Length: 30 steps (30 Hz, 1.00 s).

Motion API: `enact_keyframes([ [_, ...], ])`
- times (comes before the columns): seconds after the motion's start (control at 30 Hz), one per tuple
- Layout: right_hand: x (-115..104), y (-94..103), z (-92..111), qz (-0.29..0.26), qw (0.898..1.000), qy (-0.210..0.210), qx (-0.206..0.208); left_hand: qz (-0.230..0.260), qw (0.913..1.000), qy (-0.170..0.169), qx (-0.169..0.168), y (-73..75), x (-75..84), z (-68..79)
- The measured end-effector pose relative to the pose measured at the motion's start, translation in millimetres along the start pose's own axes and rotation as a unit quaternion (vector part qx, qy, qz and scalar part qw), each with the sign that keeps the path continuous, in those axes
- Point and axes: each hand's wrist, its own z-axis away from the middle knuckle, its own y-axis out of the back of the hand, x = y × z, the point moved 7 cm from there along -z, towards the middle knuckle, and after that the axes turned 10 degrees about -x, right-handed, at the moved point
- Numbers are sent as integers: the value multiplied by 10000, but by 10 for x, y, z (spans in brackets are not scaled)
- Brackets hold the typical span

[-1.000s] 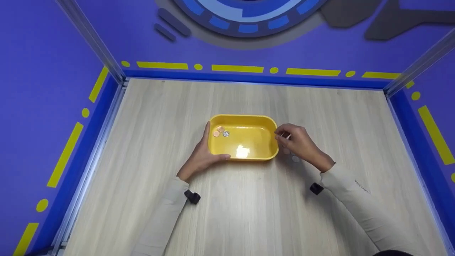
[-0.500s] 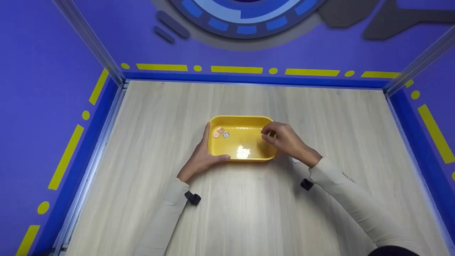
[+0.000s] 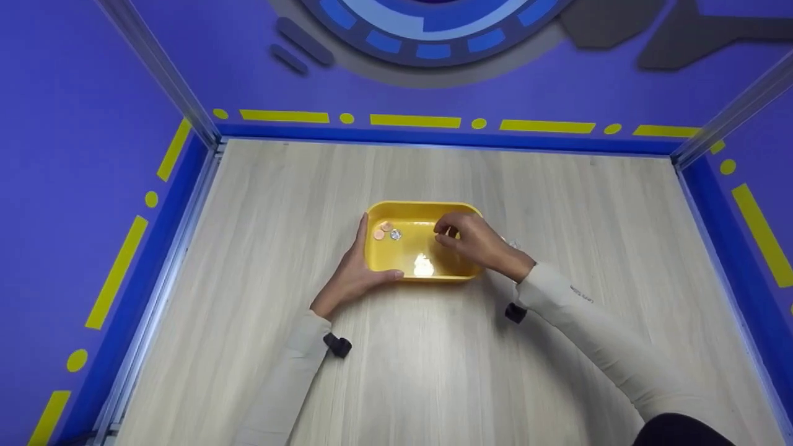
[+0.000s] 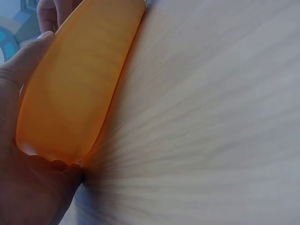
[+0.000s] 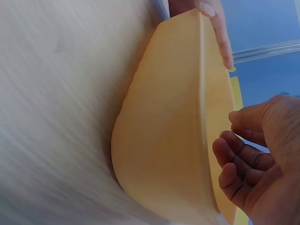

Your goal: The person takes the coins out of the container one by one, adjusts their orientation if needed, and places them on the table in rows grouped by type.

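A yellow rectangular tray (image 3: 421, 277) with rounded corners stands on the wooden table. Two copper-coloured coins (image 3: 379, 235) and a silver coin (image 3: 396, 235) lie inside it near the left end. My left hand (image 3: 356, 269) holds the tray's left end, its thumb along the near rim and its fingers along the left wall. Over the right half of the tray is my right hand (image 3: 468, 238), thumb and index fingertips close together and the other fingers curled. In the right wrist view, I cannot tell whether these fingertips (image 5: 234, 117) pinch a coin.
A silver coin (image 3: 513, 244) lies on the table right of the tray, partly hidden by my right wrist. Blue-purple panels (image 3: 433, 93) with yellow marks border the table (image 3: 285, 198) at the back and both sides.
My right hand has moved left from the tray's right rim to over its inside. The left hand, the tray and the coins in it have stayed in place.
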Motion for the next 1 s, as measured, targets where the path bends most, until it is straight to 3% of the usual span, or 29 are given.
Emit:
enact_keyframes([
  [0.23, 4, -117, -195, 236, 9991, -100, -334, 51, 10000, -71, 0, 2, 21, -12],
  [1.0, -11, -457, -650, 101, 9947, -42, -1023, -42, 9999, -97, -9, 3, -13, -2],
])
